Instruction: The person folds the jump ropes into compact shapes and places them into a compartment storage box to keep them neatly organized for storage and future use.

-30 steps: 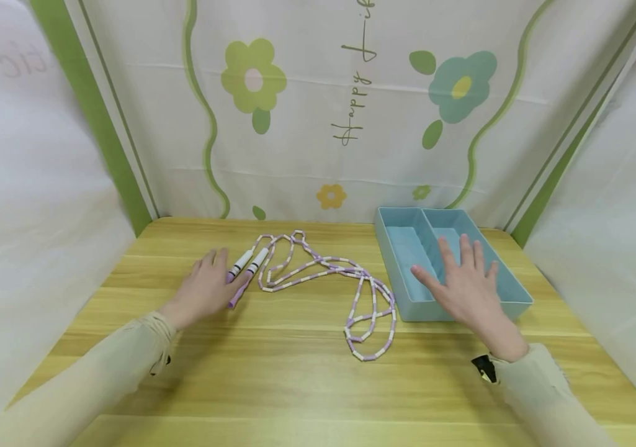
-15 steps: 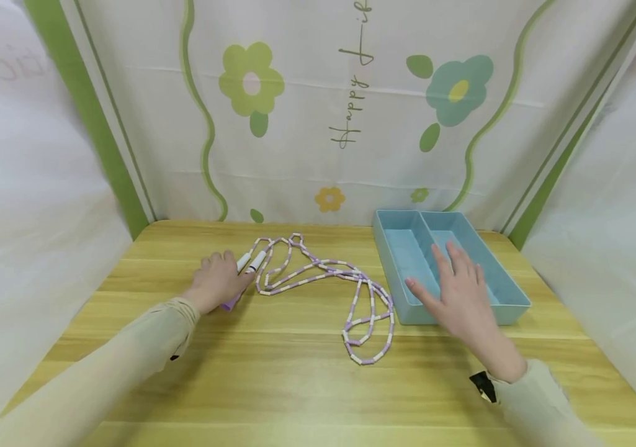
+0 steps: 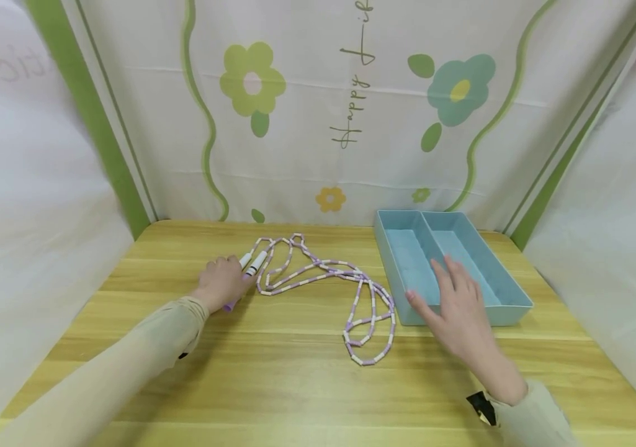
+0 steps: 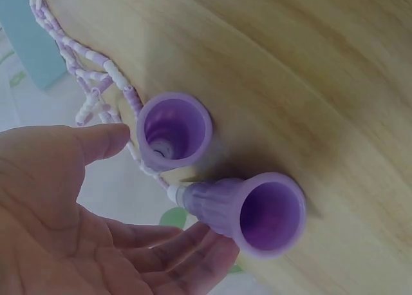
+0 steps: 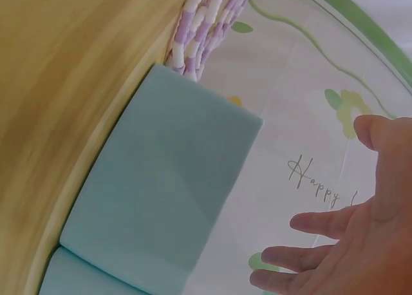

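A beaded jump rope [image 3: 369, 362] in purple and white lies in loops on the wooden table. Its two handles [image 3: 257, 263], white at one end and purple at the other, rest side by side at the left. My left hand [image 3: 221, 284] is at these handles. In the left wrist view the thumb points at one purple handle end [image 4: 143, 137], and lightly bent fingertips reach the other handle [image 4: 222, 208]. My right hand [image 3: 460, 313], fingers spread, holds nothing; it overlaps the near end of a light blue box [image 3: 390, 267] with two compartments.
A white cloth [image 3: 295, 155] printed with flowers and lettering hangs behind the table's [image 3: 295, 397] back edge. More cloth hangs on both sides. The box stands at the right, close to the rope's right-hand loops.
My left hand has moved right onto the handles, covering more of them. My right hand has drawn back slightly toward me from over the box. The rope and box stay in place.
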{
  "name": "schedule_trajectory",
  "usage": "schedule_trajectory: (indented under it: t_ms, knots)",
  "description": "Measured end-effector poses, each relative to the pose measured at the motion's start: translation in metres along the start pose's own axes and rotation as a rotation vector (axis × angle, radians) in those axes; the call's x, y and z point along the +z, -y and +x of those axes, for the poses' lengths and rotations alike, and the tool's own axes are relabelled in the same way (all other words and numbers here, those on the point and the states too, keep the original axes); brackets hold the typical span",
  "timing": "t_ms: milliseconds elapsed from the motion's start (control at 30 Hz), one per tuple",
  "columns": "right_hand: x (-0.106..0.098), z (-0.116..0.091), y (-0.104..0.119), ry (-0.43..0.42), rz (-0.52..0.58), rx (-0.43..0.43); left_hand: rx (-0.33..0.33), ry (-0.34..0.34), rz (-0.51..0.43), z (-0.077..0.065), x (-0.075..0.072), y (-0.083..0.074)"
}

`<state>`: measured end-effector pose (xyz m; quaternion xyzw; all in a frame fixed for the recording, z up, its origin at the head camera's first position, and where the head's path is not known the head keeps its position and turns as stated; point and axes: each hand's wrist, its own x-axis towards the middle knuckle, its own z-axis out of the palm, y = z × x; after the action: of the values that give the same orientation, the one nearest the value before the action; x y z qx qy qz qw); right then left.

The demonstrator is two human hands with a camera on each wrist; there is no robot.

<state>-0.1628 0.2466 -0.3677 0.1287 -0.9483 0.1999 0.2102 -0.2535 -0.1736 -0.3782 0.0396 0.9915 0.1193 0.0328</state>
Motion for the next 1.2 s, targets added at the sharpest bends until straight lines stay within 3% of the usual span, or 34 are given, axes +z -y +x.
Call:
schedule_trajectory:
  t_ms: [333, 700, 1000, 1200]
  knots:
    - [-0.002, -0.013, 0.001, -0.035, 0.057, 0.044, 0.043, 0.034, 0.028, 0.007, 0.003, 0.001]
    - [-0.003, -0.015, 0.003, -0.037, 0.085, 0.062, 0.054, 0.046, -0.025, 0.009, 0.004, 0.002]
    - [0.0, -0.014, 0.001, -0.036, 0.082, 0.066, 0.098, 0.059, 0.031, 0.009, 0.004, 0.003]
    - [0.0, -0.015, -0.001, -0.04, 0.08, 0.072, 0.078, 0.095, 0.073, 0.011, 0.006, 0.002]
